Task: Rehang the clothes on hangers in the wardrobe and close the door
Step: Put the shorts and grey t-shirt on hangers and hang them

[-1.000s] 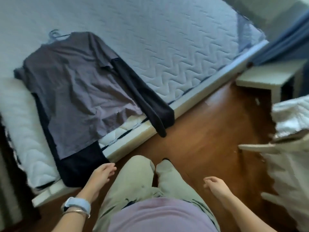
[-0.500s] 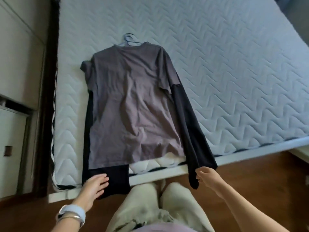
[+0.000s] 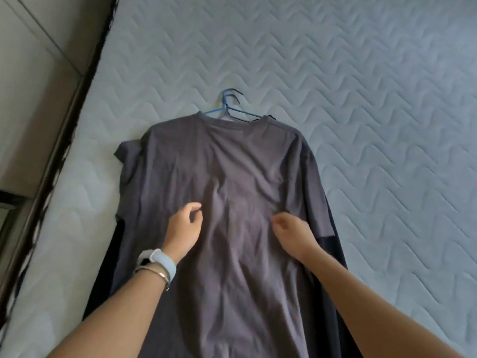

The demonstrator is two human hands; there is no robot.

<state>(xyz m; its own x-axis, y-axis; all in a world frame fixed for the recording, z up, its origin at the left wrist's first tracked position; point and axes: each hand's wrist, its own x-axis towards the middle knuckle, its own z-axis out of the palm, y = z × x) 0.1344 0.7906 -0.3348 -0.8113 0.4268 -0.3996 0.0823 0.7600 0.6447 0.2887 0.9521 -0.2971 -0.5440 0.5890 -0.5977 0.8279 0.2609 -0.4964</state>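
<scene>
A pale, wave-quilted mattress fills the view, with beige cabinet panels along its left edge. On it lies a grey short-sleeved T-shirt, spread flat, its long axis running straight away from me: collar at the far end, hem toward me and out of view at the bottom. It rests on top of a black long-sleeved garment, whose dark sleeve shows past the grey shirt's right side. The hooks of the thin blue hangers stick out beyond the collar, pointing away from me. My left hand, with a pale blue-strapped watch and a thin metal bracelet at the wrist, sits over the shirt's middle left, fingers loosely curled, thumb and forefinger apart, nothing between them. My right hand is at the middle right, fingers curled down toward the cloth; I cannot tell whether they pinch it. Half a second ago both hands were at the bed's near edge, the left by the black hem and the right at the black cuff; now they have moved up onto the grey shirt, which has not shifted, and the wooden floor has gone from view.
</scene>
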